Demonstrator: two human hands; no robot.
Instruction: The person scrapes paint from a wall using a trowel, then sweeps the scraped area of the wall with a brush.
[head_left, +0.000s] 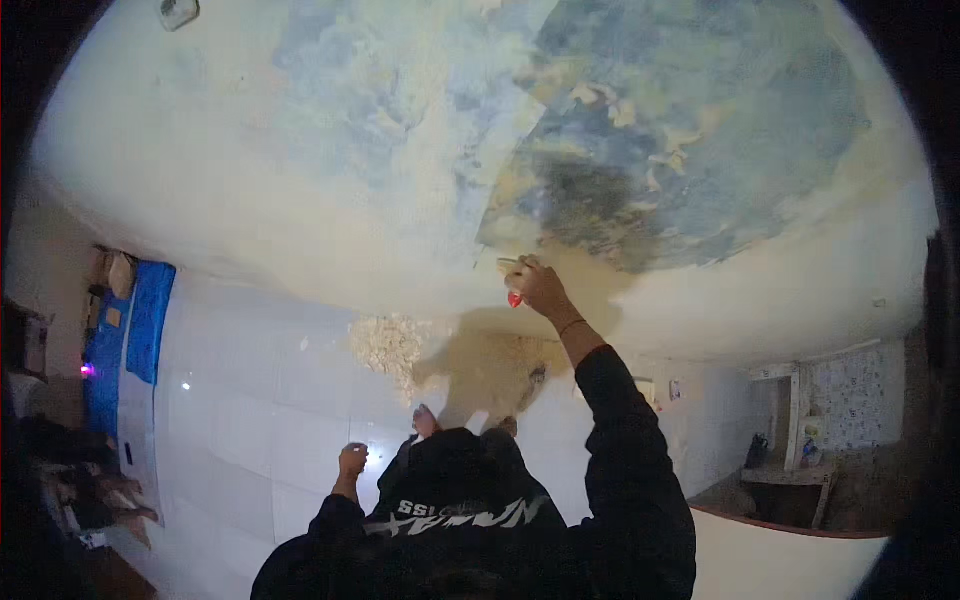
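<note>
My right hand (540,288) is raised to the wall (400,240), its fingers closed round a small scraper. The red end (515,299) of its handle shows below the fist, and a pale edge (507,265) shows above it. Just above this hand lies the lower border of a blue-green patch (700,190) with torn, flaking paint. My left hand (353,460) hangs low by my left side, fingers curled in, with nothing visible in them. Both arms wear black sleeves.
Pale flakes (388,348) lie heaped on the tiled floor (250,400) at the foot of the wall, near my bare foot (426,422). Blue cloth (150,320) and stacked things stand at the left. A shelf unit (795,430) stands at the far right.
</note>
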